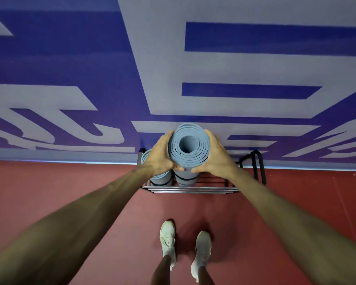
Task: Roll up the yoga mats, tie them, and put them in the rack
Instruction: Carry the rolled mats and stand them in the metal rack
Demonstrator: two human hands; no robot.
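Upright blue rolled mat (188, 149), black-strapped

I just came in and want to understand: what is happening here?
A person stands before a metal rack by the wall, holding a rolled blue mat upright, left hand and right hand gripping its top end from both sides. A dark strap goes round its lower part, which is down in the rack. A second rolled mat already stands there, to its left.
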